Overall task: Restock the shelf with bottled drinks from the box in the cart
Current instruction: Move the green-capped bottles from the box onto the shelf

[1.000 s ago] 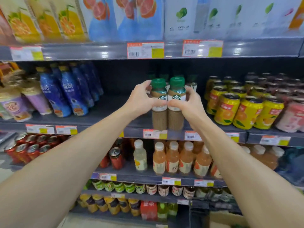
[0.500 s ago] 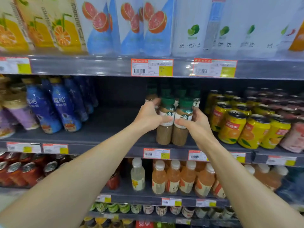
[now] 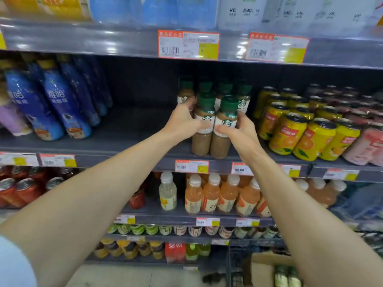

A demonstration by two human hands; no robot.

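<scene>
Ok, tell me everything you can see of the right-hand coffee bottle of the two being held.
The right coffee bottle has a dark green cap, a white label with a round green logo, and a clear body that shows light brown drink. It stands upright at the shelf front edge, pressed against its twin on the left. The right hand grips its label band; its base looks to rest on the shelf.

The coffee bottles [image 3: 226,125] have the green Starbucks mermaid sign. The white packs [image 3: 244,11] up top say "VE" and "240". The price tags [image 3: 188,45] are too blurry.
</scene>
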